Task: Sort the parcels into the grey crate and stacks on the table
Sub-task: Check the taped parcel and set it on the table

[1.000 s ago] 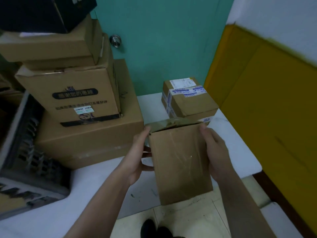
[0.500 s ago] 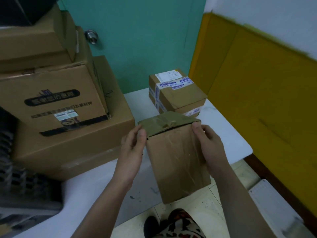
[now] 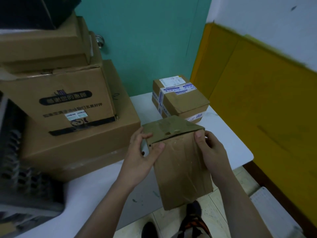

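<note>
Nearly upright parcel, taped end up.

Count: one parcel in hand; two taped boxes; at least three stacked cartons; one black box; one crate.

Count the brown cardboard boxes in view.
6: one box gripped by left hand and right hand; two stacked behind it, upper and lower; three piled left: bottom, middle, top. Others may be hidden.
</note>
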`<state>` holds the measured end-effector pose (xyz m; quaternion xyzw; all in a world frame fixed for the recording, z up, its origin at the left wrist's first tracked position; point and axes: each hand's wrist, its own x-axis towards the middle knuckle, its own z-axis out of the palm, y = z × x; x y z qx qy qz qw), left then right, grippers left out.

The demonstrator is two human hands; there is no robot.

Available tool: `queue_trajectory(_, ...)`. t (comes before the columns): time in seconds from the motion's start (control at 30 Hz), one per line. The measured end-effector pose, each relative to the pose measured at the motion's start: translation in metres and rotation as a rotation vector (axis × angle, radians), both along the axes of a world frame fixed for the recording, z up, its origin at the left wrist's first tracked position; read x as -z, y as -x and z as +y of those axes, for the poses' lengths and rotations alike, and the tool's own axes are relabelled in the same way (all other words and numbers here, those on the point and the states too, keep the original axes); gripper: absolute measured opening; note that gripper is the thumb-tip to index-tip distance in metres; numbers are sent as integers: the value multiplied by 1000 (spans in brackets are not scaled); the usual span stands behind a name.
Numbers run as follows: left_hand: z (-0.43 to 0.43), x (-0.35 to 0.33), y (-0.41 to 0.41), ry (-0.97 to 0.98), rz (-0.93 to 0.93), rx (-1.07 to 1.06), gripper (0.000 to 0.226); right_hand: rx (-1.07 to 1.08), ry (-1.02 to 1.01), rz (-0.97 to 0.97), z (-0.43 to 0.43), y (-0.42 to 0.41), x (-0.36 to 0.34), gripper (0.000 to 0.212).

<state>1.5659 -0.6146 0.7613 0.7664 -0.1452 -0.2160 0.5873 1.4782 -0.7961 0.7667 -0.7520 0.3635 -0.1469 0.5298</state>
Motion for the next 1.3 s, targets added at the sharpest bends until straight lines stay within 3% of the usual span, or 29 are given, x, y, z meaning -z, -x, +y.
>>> queue_trajectory(0.1,3,1,-5,3,21,7,60,-26,30,20,2,-1,0,47)
queue_trajectory(0.2,5,-2,-7,-5,-44,28,62,-67,53,19,5,-1,-4,54)
queue_trajectory(0.27,4,-7,-7,0,-78,32,55,-94,63,18,6,-1,-6,57)
queue_trajectory(0.43,0,-16,-6,-12,-155,50,38,-139,87,51,6,3,-8,40)
queue_trajectory(0.6,-5,-16,-4,57,-226,133,24,-145,98,63,7,7,-9,44)
queue_trajectory(1.0,-6,15,-1,64,-841,41,26,-161,135,110,5,4,-11,29)
queue_trajectory(1.3,-8,15,-10,-117,-1123,89,28,-143,107,96,4,3,-13,52)
